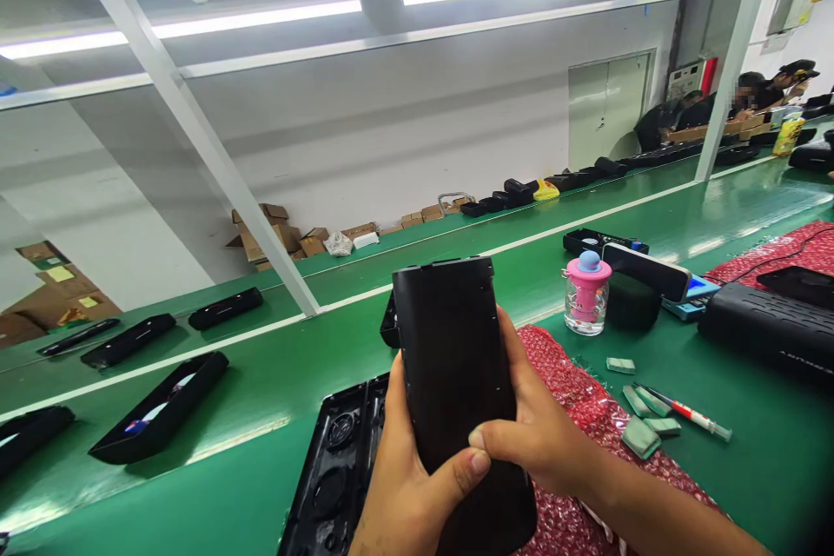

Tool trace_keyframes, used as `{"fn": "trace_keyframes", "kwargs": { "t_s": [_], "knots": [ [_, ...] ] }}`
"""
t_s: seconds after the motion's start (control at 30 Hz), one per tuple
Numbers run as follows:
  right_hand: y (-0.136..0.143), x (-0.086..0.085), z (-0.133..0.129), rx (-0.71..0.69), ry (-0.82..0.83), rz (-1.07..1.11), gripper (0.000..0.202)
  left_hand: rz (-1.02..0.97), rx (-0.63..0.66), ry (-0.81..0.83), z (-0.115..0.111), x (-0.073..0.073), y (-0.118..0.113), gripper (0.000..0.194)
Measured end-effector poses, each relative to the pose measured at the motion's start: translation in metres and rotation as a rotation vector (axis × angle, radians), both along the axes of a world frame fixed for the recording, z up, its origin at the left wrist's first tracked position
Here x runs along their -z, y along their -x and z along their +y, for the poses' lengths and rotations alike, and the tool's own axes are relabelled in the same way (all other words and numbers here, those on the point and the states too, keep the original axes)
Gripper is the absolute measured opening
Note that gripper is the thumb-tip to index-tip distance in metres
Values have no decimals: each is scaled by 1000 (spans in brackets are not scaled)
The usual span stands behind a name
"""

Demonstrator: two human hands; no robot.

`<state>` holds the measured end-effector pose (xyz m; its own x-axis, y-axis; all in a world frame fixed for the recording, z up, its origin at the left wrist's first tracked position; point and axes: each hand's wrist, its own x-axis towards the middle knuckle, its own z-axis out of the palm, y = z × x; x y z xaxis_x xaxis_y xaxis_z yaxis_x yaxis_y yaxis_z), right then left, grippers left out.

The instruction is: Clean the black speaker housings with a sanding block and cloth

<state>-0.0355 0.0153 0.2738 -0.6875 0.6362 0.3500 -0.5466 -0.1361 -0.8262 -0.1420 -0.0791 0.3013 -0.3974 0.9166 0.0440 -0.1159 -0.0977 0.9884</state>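
Observation:
A long black housing (449, 347) with a smooth, plain face is held up, slightly tilted, at the lower middle. My left hand (417, 478) wraps its left side, the thumb lying across the face. On the right side my right hand (534, 426) grips it, its thumb touching the left thumb's tip. Behind and left of the housing, an open black casing (335, 460) with round speaker parts lies on the green table. Red bubble wrap (560, 365) spreads beneath my right forearm. The fingers behind the housing are mostly hidden.
Right of my hands are green-white pads (642, 436), a red-and-white syringe-like tube (691, 413), a pink-lidded bottle (586, 295), a propped phone (645, 271) and a large black speaker (769, 330). Black casings (162, 408) sit on the green line at left. People sit far right.

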Motion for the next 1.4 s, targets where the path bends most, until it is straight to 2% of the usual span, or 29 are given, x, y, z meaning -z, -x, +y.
{"fn": "trace_keyframes", "kwargs": {
  "t_s": [1.4],
  "knots": [
    [-2,-5,-4,-2,52,17,119,-37,21,6,-1,-4,-4,115]
  ]
}}
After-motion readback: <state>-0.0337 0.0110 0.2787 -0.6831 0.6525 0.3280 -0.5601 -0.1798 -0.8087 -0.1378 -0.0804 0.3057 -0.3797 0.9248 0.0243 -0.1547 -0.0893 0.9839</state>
